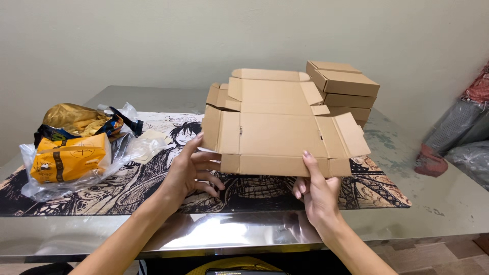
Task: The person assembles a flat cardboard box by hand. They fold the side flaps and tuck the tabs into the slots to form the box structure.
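- Flat cardboard box blank: held up off worktop so flaps hang free.
- Left hand pinches blank's left edge; right hand grips near edge, thumb on top.
- Folded boxes stacked behind blank, clear of hands.

Plain cream wall behind, no windows. Shiny metal table reflects light at near edge. Wood-look floor near right; grey bundles w/ red cloth far right.
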